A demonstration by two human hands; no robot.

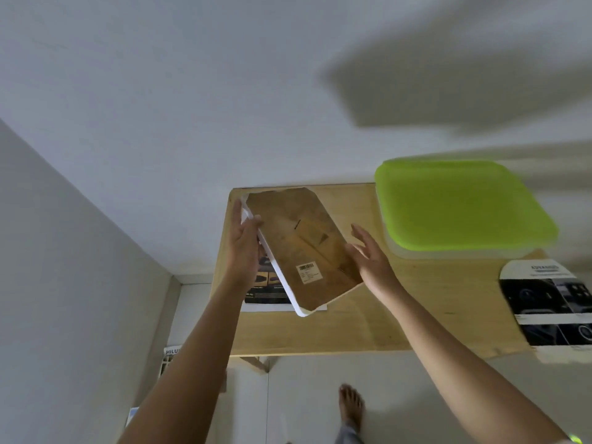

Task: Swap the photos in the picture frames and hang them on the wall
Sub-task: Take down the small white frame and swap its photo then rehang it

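Left hand (243,248) gripping white picture frame (307,251) by its left edge, frame tilted w/ brown backing facing up, above wooden table (368,322), right hand (371,254) open, fingers spread, at frame's right edge, printed photo (551,306) on table's right, green-lidded box (458,206) behind it.

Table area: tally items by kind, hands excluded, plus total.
Picture frame, white edge, brown back facing the camera, held tilted above the table by the left hand: 1
Printed photo sheets lying on the table: 2
Container with green lid: 1
Total: 4
The right hand is open at the frame's right edge.
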